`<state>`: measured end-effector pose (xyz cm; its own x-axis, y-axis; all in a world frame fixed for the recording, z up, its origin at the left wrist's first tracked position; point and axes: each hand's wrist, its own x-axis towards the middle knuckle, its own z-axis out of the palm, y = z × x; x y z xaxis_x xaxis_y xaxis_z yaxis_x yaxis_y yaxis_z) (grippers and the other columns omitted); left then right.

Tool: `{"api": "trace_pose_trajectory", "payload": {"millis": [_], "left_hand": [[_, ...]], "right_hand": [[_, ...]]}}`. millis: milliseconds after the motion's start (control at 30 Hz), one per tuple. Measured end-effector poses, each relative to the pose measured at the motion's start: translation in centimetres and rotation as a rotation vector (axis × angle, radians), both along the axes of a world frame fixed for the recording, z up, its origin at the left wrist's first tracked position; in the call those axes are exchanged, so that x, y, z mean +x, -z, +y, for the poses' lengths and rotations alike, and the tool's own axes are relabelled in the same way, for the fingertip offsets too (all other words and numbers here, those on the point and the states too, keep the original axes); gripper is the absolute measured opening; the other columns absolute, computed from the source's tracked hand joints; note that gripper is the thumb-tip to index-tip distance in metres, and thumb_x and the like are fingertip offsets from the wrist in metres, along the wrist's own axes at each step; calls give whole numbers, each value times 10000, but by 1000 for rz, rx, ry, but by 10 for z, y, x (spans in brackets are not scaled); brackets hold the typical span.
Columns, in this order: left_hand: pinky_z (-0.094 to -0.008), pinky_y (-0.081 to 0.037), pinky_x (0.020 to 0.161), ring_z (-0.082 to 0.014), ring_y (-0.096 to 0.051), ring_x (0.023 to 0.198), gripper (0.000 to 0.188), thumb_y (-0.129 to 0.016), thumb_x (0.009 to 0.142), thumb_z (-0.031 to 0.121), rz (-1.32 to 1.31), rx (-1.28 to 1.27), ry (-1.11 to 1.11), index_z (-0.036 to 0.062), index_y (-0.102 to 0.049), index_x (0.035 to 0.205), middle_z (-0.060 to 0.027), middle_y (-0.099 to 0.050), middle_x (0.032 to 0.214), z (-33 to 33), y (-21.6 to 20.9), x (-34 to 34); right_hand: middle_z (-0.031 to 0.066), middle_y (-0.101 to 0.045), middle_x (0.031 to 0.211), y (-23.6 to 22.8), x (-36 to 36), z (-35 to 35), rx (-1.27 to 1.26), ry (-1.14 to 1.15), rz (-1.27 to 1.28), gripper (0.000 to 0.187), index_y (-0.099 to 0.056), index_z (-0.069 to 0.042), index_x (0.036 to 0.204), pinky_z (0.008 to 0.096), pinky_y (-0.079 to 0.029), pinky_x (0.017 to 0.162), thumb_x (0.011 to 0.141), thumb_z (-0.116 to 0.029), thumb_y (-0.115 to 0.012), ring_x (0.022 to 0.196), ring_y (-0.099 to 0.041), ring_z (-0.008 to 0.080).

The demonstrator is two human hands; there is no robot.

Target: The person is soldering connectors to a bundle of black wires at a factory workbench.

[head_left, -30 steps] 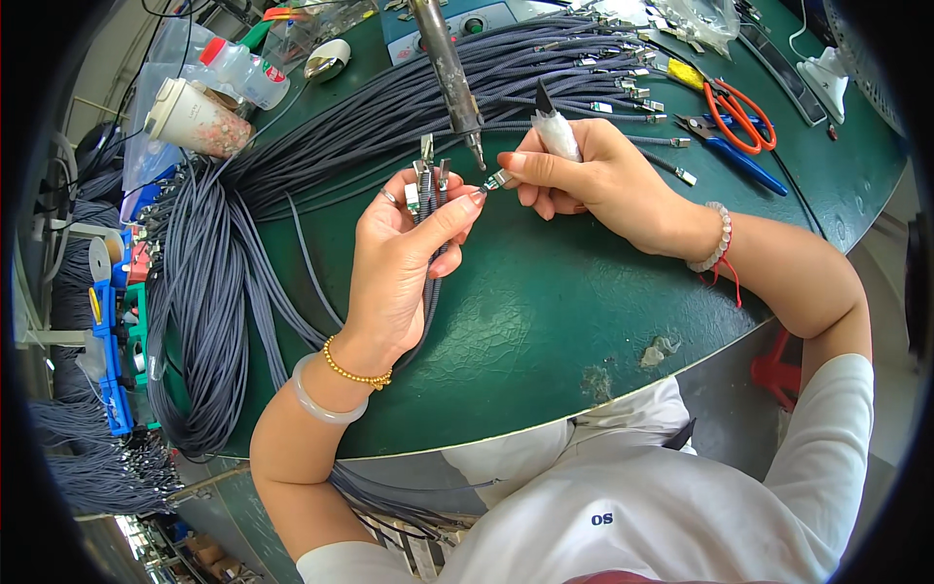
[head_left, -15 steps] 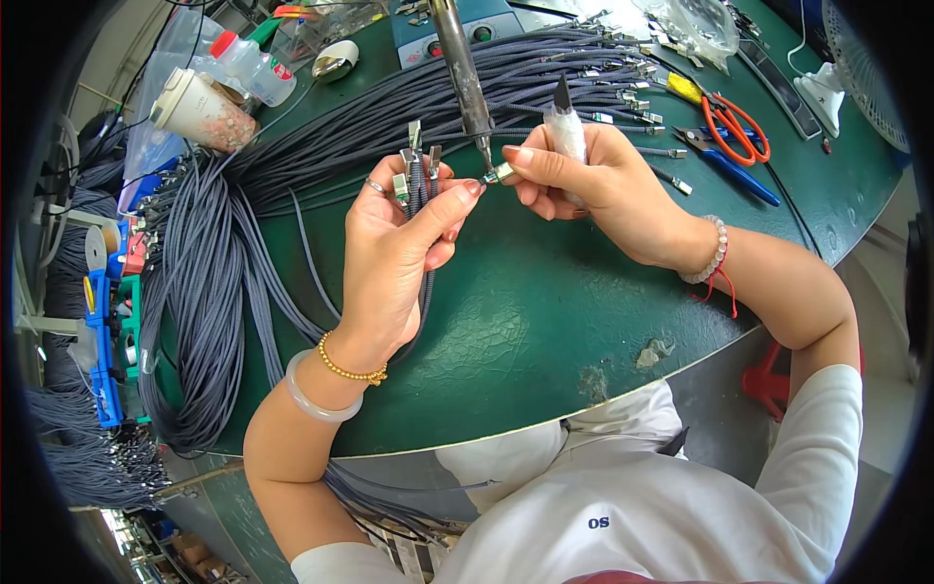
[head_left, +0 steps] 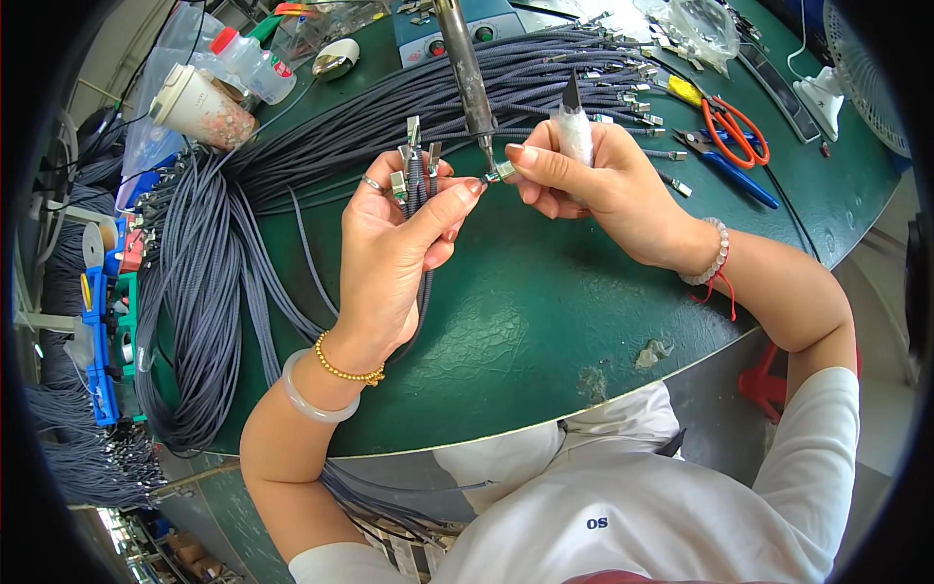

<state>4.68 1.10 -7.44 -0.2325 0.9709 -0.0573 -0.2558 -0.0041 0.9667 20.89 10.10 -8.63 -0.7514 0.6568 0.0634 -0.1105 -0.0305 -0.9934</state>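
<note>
My left hand (head_left: 384, 243) is closed around several grey braided cables (head_left: 418, 190) with metal plugs at their ends. Its thumb and forefinger pinch one cable just behind a small metal connector (head_left: 500, 172). Right beside that connector is the tip of a soldering iron (head_left: 471, 92), which points down from above; whether they touch is hard to tell. My right hand (head_left: 613, 185) is closed on a knife (head_left: 575, 136) with a white wrapped handle, its dark blade pointing up. The right thumb and forefinger are at the connector's right end, partly hiding it.
A large bundle of grey cables (head_left: 341, 107) stretches across the green table (head_left: 506, 321) and droops at left. Red-handled pliers (head_left: 732, 131) and blue-handled cutters (head_left: 736, 175) lie at right. A blue soldering station (head_left: 506, 29), a cup (head_left: 202, 107) and a bottle (head_left: 255, 68) stand farther back.
The right fingers and knife have shifted slightly to the right, and more of the connector shows. My left hand keeps its grip on the cables.
</note>
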Motion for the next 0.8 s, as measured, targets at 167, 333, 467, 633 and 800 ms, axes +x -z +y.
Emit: {"api": "trace_pose_trajectory", "payload": {"millis": [167, 333, 467, 633, 800], "left_hand": [[-142, -312, 421, -36, -465, 568, 231, -646, 741, 21, -9, -2, 6, 40, -464, 882, -46, -577, 744, 0, 1, 1], [-133, -273, 416, -26, -403, 577, 228, -617, 765, 45, 53, -22, 15, 46, -458, 928, -31, -529, 766, 2, 6, 3], [-134, -279, 422, -26, -405, 576, 218, -618, 765, 46, 62, -36, 17, 43, -468, 923, -37, -539, 775, 5, 8, 5], [-155, -332, 444, -45, -470, 609, 181, -607, 768, 21, -25, -43, 75, 13, -489, 905, -62, -560, 808, 8, 14, 4], [-182, -375, 502, -69, -491, 672, 166, -580, 783, 28, -85, -72, 113, 4, -501, 927, -71, -555, 861, 7, 18, 2]], "right_hand": [[3, -559, 689, 2, 2, 0, 14, 10, -4, 249, -537, -59, 779, 150, -340, 481, 844, -299, -559, 564, -473, 28], [0, -563, 691, 8, 4, 3, 31, 28, -8, 259, -546, -55, 787, 150, -350, 488, 838, -308, -566, 569, -472, 22], [-3, -567, 689, 11, 5, 6, 87, 46, -34, 254, -559, -48, 792, 150, -364, 500, 838, -298, -568, 578, -480, 21], [-10, -570, 687, 18, 4, 12, 212, 91, -71, 235, -574, -41, 788, 156, -378, 508, 839, -271, -573, 583, -488, 24], [-13, -568, 678, 23, 3, 16, 241, 122, -98, 215, -586, -41, 790, 160, -390, 520, 829, -253, -588, 590, -497, 29]]}}
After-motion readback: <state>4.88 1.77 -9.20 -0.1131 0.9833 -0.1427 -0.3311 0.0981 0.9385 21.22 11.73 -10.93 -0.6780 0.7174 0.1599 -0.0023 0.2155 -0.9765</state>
